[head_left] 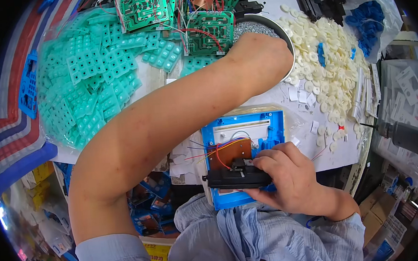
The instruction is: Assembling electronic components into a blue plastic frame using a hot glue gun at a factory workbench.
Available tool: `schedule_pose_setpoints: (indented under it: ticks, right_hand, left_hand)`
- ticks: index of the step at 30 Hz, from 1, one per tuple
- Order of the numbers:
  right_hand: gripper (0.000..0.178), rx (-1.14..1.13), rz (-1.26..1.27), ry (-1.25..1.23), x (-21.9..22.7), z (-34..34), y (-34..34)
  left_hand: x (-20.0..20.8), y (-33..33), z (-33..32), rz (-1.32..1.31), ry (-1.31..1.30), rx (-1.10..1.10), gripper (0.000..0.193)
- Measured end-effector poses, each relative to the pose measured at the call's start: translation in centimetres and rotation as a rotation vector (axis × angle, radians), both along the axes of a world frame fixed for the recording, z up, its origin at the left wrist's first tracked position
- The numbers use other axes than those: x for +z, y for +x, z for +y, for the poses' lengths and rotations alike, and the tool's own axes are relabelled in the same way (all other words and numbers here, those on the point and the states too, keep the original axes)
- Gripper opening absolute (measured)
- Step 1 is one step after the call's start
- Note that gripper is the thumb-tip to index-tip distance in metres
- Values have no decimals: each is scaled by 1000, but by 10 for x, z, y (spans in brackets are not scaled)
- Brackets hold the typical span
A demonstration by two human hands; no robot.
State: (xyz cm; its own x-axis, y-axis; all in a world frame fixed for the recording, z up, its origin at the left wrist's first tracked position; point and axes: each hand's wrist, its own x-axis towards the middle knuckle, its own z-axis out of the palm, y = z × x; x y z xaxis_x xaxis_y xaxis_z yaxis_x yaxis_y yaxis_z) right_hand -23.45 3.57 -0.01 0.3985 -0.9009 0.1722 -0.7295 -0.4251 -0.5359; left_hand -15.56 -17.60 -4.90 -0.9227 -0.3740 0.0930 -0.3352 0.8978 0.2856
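Observation:
My left arm crosses the table, and my left hand [263,58] is over a round metal bowl [288,42] of small silvery screws [255,28]. Its fingers point away and are hidden behind the back of the hand. Close to my body, my right hand [289,175] grips the right end of a black plastic mechanism [236,178], thumb below and fingers above. That part lies across the lower half of an open blue plastic casing [279,125]. Inside the casing are a brown circuit board [230,152] and thin coloured wires [219,144].
Mint-green rubber keypads [93,66] are heaped at the left. Green circuit boards [209,31] with wires lie at the back. Cream plastic discs [330,64] spread on the right, near a blue bundle [368,22] and a dark tool [403,136]. More casings [151,202] sit below the table edge.

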Motion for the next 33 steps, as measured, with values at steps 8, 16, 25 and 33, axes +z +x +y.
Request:
schedule_pose_setpoints:
  ticks: [8,16,25,33]
  right_hand:
    - [60,-75,-57,-52,-7,8,1]
    - [63,-273,-548,-694,86,17,-180]
    - [43,314,-1038,310,79,-82,-90]
    - [23,432,-1236,230,74,-51,3]
  left_hand:
    - [-6,1,4,51,-119,46,14]
    - [72,101,39,393,811,46,15]
    - [51,148,123,492,248,128,23]
    - [37,151,143,596,277,183,34]
